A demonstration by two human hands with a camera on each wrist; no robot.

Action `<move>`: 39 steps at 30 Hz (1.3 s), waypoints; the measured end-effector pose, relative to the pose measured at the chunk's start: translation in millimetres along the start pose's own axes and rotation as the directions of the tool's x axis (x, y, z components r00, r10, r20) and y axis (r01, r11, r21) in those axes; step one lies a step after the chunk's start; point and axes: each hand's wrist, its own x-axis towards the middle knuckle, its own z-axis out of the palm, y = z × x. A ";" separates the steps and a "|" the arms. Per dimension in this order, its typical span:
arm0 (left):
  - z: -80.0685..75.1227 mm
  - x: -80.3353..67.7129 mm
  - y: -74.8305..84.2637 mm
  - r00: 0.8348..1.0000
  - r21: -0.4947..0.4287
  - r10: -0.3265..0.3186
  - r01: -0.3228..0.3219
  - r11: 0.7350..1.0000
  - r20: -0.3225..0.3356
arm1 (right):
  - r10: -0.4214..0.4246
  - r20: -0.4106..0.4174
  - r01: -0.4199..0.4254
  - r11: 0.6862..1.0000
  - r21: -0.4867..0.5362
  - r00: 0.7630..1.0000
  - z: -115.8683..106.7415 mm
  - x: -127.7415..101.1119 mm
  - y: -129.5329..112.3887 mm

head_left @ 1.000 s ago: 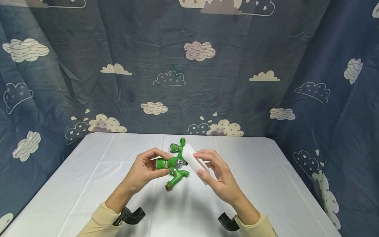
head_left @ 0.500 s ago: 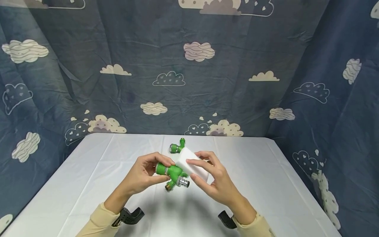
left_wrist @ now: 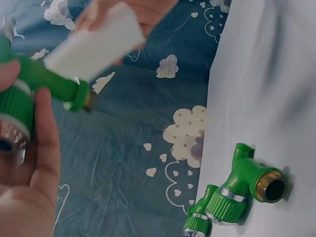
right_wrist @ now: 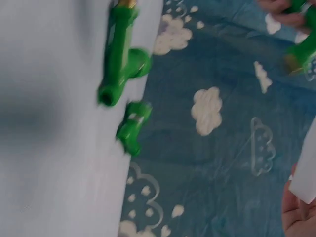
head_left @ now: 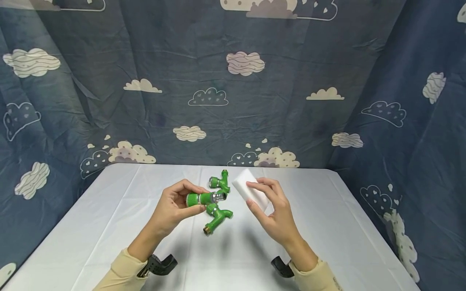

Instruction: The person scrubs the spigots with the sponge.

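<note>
A green tap (head_left: 205, 198) with a ribbed knob and a silvery hose end is gripped between the thumb and fingers of my left hand (head_left: 174, 206). Its hose end points right, above the table. To its right, my right hand (head_left: 274, 212) pinches a white block, like a melamine sponge (head_left: 251, 189), held tilted and apart from the tap in the head view. In the left wrist view the sponge (left_wrist: 98, 47) appears behind the held tap (left_wrist: 49, 81); the right wrist view cuts off most of the sponge (right_wrist: 306, 170).
Beneath the held tap, another green tap (head_left: 220, 218) with a brass threaded end lies on the white-covered table (head_left: 145, 258). A further green tap (head_left: 225, 182) lies behind it. A dark cloud-printed curtain (head_left: 284, 121) stands around the table's back and sides.
The held tap has been turned, its hose end swinging down and then back up to point right. The sponge was close against the tap earlier; now my right hand has drawn it away rightward.
</note>
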 end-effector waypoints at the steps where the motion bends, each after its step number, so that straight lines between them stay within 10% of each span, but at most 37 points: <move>1: 0.7 0.0 -0.6 1.000 0.006 -0.016 0.016 1.000 -0.025 | -0.011 -0.009 0.011 1.000 0.022 1.000 -0.6 0.1 -4.4; 13: 10.0 -0.9 -7.0 0.997 0.016 -0.064 0.065 0.998 -0.033 | -0.090 0.027 0.082 0.970 0.230 0.996 9.0 -5.3 -33.4; 30: 11.0 -2.1 -3.1 0.999 -0.104 -0.028 0.023 0.994 -0.045 | -0.047 0.085 0.050 0.998 -0.038 0.995 22.7 -13.2 6.4; 39: 7.0 1.2 -5.3 0.960 -0.124 -0.147 0.120 0.985 -0.239 | 0.149 0.089 -0.145 0.988 -0.053 0.985 18.5 -11.4 24.2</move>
